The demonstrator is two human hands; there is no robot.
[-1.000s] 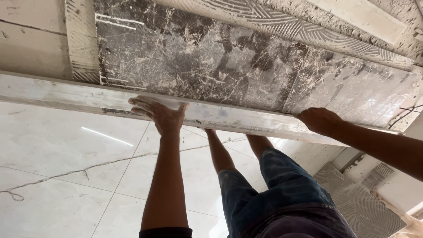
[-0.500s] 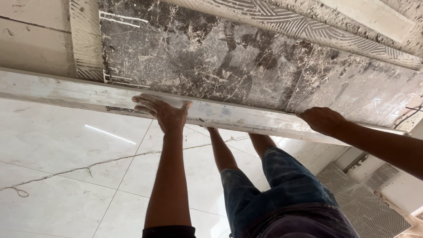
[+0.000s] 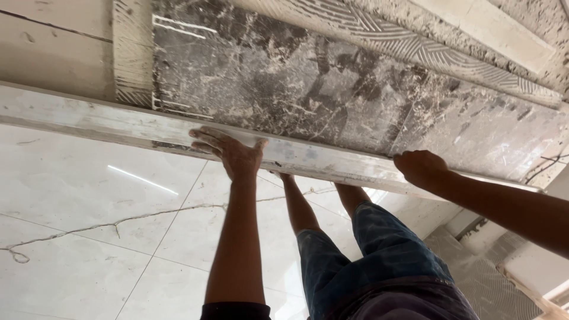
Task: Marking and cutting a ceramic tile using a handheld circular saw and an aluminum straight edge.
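Note:
A long pale metal straightedge (image 3: 95, 121) lies along the lower edge of a dark grey marbled tile (image 3: 308, 89) set against a step riser. My left hand (image 3: 228, 151) presses flat on the straightedge with fingers spread. My right hand (image 3: 422, 169) is closed over the bar's top edge further right, gripping it. My legs in blue shorts (image 3: 379, 261) stand below on the floor.
Combed grey adhesive (image 3: 379, 35) shows above the tile and in a strip at its left edge (image 3: 131, 53). Glossy white floor tiles (image 3: 89, 201) with a thin string or crack line lie below. A ridged mortar bed (image 3: 474, 266) sits at the lower right.
Both hands keep their places on the straightedge. The view has shifted slightly, so the bar and tile sit a little lower in frame.

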